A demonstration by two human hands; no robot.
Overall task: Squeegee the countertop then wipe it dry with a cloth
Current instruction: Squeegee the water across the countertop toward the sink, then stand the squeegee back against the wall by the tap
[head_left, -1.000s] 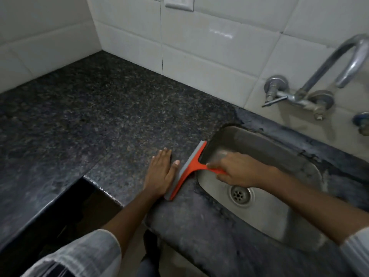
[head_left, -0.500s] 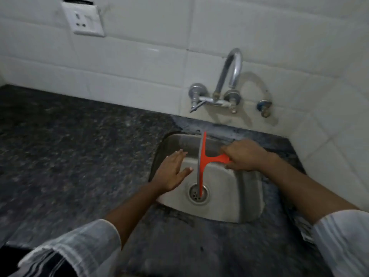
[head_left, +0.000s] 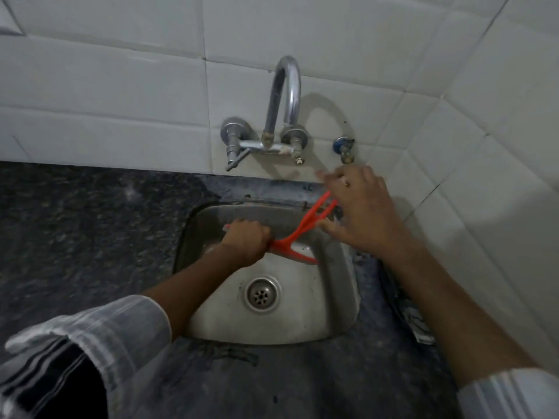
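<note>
While the left hand has its fingers clamped on the blade end of the orange squeegee over the sink at frame centre, the right hand sits at the handle, fingers spread apart, grip unclear. Dark speckled surface lies open toward frame left. At right, only a narrow strip separates sink rim from white tiled wall; tap above.
</note>
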